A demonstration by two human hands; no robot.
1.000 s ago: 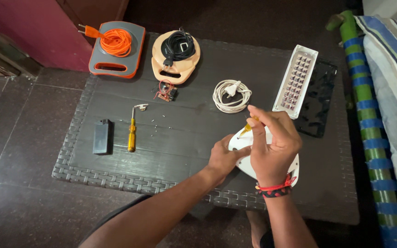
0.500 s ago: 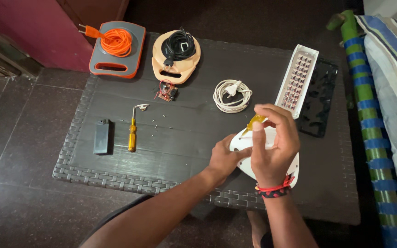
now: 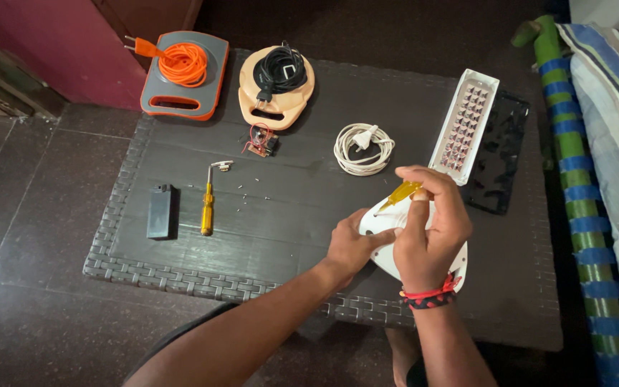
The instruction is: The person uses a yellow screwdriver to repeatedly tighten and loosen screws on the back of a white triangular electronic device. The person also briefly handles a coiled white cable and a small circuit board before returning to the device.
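Observation:
My right hand [image 3: 428, 229] grips a yellow-handled screwdriver [image 3: 401, 193], its handle tilted up to the left over a white round plastic housing [image 3: 381, 221]. My left hand [image 3: 351, 246] presses on the housing's left side and holds it against the dark woven table [image 3: 180, 272]. The screwdriver's tip is hidden behind my fingers. A red and black band circles my right wrist.
On the table lie a second yellow screwdriver [image 3: 208, 209], a black block [image 3: 160, 211], a small circuit board [image 3: 261, 141], a coiled white cord [image 3: 362, 147], a white LED panel [image 3: 466, 126], a black cover [image 3: 497, 154], an orange-cord reel [image 3: 180, 66] and a black-cord reel [image 3: 276, 75]. A striped mattress [image 3: 614, 107] lies at right.
My right hand has turned slightly, and the screwdriver handle now shows more, tilted further up to the left. The left hand stays on the housing.

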